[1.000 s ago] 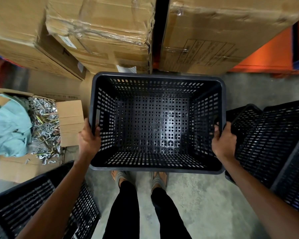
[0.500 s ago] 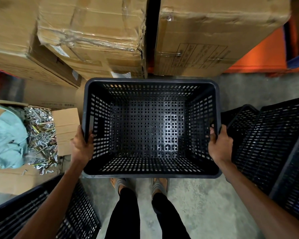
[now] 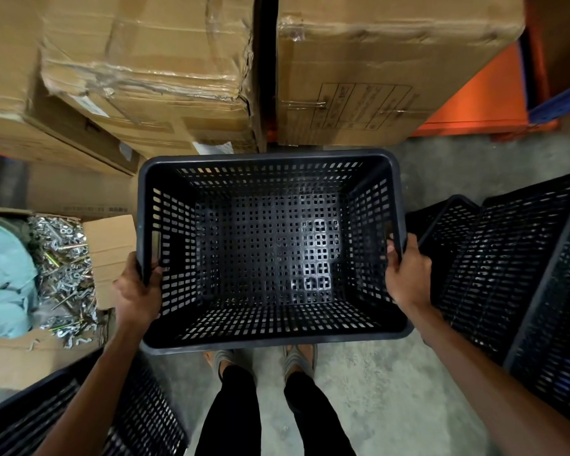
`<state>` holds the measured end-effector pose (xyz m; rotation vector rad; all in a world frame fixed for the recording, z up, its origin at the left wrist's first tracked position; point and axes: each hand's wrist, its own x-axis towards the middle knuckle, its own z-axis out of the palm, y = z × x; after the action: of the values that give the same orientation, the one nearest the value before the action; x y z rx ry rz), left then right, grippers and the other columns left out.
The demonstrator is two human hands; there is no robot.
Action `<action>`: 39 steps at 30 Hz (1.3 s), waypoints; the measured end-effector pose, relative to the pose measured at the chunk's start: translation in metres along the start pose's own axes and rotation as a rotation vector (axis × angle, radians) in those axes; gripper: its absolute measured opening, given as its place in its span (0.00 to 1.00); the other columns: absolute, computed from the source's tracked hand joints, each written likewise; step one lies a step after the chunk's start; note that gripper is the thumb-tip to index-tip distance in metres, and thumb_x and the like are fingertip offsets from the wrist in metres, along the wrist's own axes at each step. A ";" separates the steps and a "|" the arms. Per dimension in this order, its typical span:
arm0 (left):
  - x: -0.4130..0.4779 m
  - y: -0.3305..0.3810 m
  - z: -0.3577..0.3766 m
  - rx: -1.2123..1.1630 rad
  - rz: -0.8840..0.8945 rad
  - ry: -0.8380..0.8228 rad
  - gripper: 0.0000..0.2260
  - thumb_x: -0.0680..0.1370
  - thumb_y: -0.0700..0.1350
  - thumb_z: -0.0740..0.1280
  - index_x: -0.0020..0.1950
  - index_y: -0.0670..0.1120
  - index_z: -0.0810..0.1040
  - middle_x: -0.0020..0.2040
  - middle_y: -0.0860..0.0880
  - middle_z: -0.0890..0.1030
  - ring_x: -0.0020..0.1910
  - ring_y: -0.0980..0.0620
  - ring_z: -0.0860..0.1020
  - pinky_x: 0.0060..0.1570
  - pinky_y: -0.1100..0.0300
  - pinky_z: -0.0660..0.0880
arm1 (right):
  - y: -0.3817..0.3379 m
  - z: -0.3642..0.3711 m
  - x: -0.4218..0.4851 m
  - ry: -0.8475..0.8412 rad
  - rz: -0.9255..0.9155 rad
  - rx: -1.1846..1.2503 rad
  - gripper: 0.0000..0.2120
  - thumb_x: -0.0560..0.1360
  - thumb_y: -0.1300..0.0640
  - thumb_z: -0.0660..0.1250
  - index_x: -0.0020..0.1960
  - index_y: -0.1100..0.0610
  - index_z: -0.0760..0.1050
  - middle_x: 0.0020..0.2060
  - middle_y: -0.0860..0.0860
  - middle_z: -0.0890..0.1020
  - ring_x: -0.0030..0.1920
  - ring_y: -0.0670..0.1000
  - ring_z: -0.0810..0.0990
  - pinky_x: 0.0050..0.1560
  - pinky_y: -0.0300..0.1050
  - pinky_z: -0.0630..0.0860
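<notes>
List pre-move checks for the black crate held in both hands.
1. Grip of left hand on the crate rim: ok, fingers curled over the edge.
2. Grip of right hand on the opposite rim: ok.
3. Inside of crate bare: ok.
4. Spot of floor under the crate free: cannot tell, hidden.
5. Gap to cardboard boxes ahead: cannot tell.
6. Room beside stacked crates by the right hand: cannot tell.

We count two hands, a left hand [image 3: 135, 291] and a right hand [image 3: 408, 274]. One black crate [image 3: 270, 161] sits between them, a second crate [image 3: 139, 419] lies lower left, and perhaps two blurred crates [image 3: 514, 258] are on the right. There are three closed cartons [image 3: 145, 44] in plain sight and one open box of bolts [image 3: 109, 255].
</notes>
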<state>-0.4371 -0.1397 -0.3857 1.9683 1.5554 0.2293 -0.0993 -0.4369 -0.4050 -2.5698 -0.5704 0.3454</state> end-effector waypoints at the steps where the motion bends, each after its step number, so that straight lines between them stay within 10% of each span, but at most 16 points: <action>1: 0.001 -0.001 -0.001 0.002 0.006 0.006 0.07 0.77 0.37 0.67 0.55 0.40 0.74 0.41 0.45 0.78 0.32 0.70 0.76 0.28 0.83 0.66 | 0.000 0.001 -0.001 0.005 0.004 0.003 0.08 0.80 0.59 0.61 0.58 0.61 0.70 0.41 0.56 0.83 0.36 0.57 0.82 0.36 0.38 0.71; 15: 0.008 -0.010 0.007 0.097 0.010 0.018 0.05 0.78 0.40 0.66 0.52 0.45 0.70 0.37 0.49 0.75 0.33 0.48 0.72 0.25 0.64 0.64 | -0.002 0.001 -0.004 -0.025 0.073 -0.033 0.08 0.81 0.59 0.60 0.58 0.60 0.68 0.36 0.50 0.76 0.35 0.59 0.81 0.35 0.41 0.70; 26: 0.013 -0.018 0.006 0.031 0.042 -0.046 0.10 0.81 0.43 0.61 0.60 0.43 0.65 0.43 0.46 0.76 0.33 0.53 0.74 0.22 0.69 0.67 | -0.007 0.005 -0.019 0.016 0.069 -0.092 0.09 0.80 0.60 0.60 0.58 0.64 0.66 0.29 0.47 0.70 0.29 0.61 0.80 0.25 0.36 0.63; 31: 0.010 -0.009 0.004 0.001 0.112 -0.045 0.09 0.81 0.40 0.61 0.54 0.54 0.65 0.38 0.59 0.72 0.34 0.75 0.76 0.22 0.79 0.67 | -0.002 0.009 -0.024 0.055 0.065 -0.106 0.09 0.80 0.60 0.61 0.57 0.63 0.65 0.29 0.56 0.75 0.28 0.61 0.80 0.29 0.39 0.65; 35: 0.004 -0.010 0.005 -0.005 0.119 -0.026 0.11 0.80 0.40 0.62 0.57 0.53 0.64 0.45 0.51 0.75 0.36 0.59 0.74 0.27 0.75 0.68 | 0.002 0.008 -0.016 0.016 0.045 -0.118 0.08 0.80 0.59 0.60 0.56 0.61 0.65 0.27 0.46 0.68 0.28 0.60 0.78 0.28 0.39 0.65; 39: -0.005 -0.021 0.012 0.009 0.101 0.014 0.10 0.80 0.41 0.62 0.61 0.44 0.67 0.46 0.48 0.74 0.37 0.52 0.73 0.31 0.65 0.70 | 0.008 0.007 -0.007 -0.017 0.034 -0.126 0.09 0.81 0.56 0.57 0.57 0.61 0.64 0.33 0.58 0.78 0.32 0.62 0.80 0.29 0.49 0.75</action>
<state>-0.4501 -0.1456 -0.4056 2.0584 1.4694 0.2781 -0.1048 -0.4436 -0.4142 -2.7025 -0.5713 0.3539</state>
